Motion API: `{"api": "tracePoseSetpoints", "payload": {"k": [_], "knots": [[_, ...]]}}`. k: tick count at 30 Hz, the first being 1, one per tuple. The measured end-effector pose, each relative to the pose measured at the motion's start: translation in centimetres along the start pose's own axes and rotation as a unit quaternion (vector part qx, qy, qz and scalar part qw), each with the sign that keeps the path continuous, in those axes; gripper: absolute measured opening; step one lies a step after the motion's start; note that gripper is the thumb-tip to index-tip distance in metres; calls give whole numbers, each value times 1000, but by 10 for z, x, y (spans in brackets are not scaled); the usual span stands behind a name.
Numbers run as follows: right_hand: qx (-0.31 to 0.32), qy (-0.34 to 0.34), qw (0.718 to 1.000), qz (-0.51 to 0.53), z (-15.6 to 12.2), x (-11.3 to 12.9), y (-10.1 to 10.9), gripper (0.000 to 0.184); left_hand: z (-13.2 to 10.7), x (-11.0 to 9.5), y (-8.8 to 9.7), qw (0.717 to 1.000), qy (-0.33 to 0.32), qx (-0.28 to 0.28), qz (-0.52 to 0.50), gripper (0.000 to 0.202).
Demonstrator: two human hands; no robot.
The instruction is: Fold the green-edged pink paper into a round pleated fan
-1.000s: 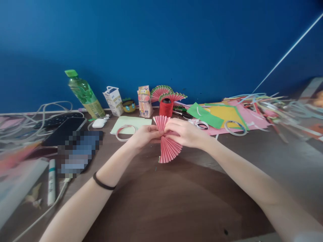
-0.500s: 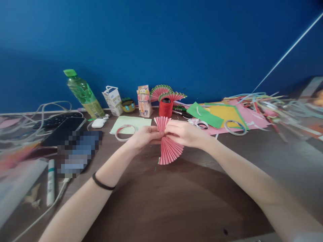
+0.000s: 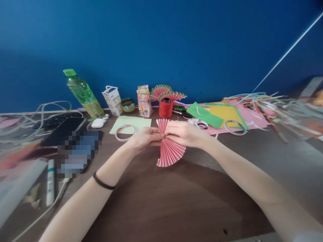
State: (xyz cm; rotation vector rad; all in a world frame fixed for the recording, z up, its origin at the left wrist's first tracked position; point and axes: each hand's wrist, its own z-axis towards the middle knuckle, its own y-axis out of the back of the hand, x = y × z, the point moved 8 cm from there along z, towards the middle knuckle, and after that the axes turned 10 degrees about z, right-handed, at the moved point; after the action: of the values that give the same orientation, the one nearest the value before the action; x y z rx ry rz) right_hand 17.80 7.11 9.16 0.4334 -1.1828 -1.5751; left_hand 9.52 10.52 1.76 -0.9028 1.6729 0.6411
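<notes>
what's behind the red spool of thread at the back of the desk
Behind the red spool of thread, two pleated pink paper fans with green edges stand against the blue wall. The spool covers their lower middles, so what props them up cannot be seen.

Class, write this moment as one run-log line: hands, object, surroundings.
left hand: pinches fan middle | right hand: pinches same middle | pink paper fan: pleats spread above desk | tape roll: beside left hand

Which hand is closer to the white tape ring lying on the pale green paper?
The left hand. It sits just right of the tape ring, pinching the pink pleated paper fan. The right hand is farther right, beyond the fan's pinched middle.
</notes>
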Motion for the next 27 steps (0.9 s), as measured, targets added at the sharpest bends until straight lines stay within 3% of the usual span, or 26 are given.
{"api": "tracePoseSetpoints", "payload": {"k": [18, 22, 27], "knots": [[6, -27, 998, 50, 0, -4, -1, 14, -3, 1, -4, 999, 24, 13, 20, 17], [-44, -32, 997, 54, 1, -5, 7, 13, -1, -4, 1, 1000, 3, 1, -6, 15], [-181, -104, 976, 60, -7, -29, 27, 14, 1, -10, 20, 992, -35, -77, -92, 18]]}}
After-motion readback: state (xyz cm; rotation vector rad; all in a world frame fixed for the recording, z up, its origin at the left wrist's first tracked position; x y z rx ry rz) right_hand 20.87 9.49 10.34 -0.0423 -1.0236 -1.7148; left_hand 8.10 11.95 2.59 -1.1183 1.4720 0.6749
